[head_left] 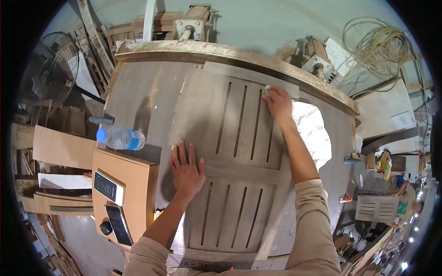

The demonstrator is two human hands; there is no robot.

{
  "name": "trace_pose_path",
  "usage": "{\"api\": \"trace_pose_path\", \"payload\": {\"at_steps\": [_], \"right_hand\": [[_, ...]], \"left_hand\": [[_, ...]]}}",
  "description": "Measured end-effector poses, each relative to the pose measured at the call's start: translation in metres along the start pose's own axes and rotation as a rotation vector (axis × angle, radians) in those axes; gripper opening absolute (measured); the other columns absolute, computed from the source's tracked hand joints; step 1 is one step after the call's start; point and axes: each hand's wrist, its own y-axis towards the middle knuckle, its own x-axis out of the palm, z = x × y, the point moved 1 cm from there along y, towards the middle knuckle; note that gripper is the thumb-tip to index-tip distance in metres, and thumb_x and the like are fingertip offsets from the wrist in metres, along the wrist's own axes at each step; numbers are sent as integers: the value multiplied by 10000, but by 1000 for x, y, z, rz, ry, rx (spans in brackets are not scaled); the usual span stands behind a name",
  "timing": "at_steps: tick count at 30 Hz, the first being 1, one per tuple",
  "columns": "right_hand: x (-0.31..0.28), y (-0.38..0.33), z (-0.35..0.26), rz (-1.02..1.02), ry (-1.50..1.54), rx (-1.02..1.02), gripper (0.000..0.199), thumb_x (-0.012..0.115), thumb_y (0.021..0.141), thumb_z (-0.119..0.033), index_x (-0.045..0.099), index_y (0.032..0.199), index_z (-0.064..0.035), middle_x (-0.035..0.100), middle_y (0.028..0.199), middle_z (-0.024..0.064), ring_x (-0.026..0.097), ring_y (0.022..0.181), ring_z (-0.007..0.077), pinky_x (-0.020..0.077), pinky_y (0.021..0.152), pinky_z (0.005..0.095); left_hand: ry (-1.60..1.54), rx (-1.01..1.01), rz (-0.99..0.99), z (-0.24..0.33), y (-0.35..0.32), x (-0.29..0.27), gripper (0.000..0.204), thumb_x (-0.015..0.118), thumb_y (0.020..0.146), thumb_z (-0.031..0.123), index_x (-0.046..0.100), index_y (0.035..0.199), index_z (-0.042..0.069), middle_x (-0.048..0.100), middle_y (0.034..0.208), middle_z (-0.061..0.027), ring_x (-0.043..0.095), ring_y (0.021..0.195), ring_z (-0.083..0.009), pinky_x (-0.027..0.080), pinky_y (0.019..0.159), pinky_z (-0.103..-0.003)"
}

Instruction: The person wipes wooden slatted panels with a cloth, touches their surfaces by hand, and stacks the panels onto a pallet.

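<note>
A grey-brown wooden door panel (pixel 241 171) with two groups of long narrow slots lies flat before me on the workbench. My left hand (pixel 188 175) rests on the panel's left part, palm down and fingers spread, with a small pale patch at one fingertip. Toward the far right corner of the panel, my right hand (pixel 277 103) has its fingers bent down against the surface beside the upper slots. A small whitish bit shows at its fingertips; what it is cannot be made out. Crumpled white sheeting (pixel 312 133) lies right of the panel, by my right forearm.
A water bottle (pixel 122 139) lies on its side at left, near a cardboard box (pixel 138 177) carrying a phone (pixel 119 224) and a white device (pixel 109 187). A raised wooden rail (pixel 235 53) with clamps runs along the back. Another person (pixel 407 202) holds a slotted panel at far right.
</note>
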Motion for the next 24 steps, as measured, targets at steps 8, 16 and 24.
{"api": "trace_pose_path", "payload": {"at_steps": [8,16,24], "right_hand": [[-2,21,16,-179,-142,54,175,554,795,-32,595,964,-54,586,1004,110,570,989,301,508,795,417],[19,28,-6,-165,-206,-31,169,540,795,-52,586,954,-25,550,973,158,588,947,332,532,730,426],[36,51,-54,-185,-143,-132,174,524,821,-96,608,963,-43,558,991,161,608,914,340,522,749,435]], "left_hand": [[3,22,30,-4,2,3,541,412,951,333,409,1348,-35,227,1488,-229,212,1353,-421,218,1072,-533],[23,27,-4,-3,-1,2,547,381,958,340,414,1349,-41,205,1494,-235,163,1368,-417,191,1095,-528],[-19,-2,-45,-7,-2,3,549,383,958,327,374,1368,-37,180,1501,-229,158,1372,-416,189,1092,-535]]}}
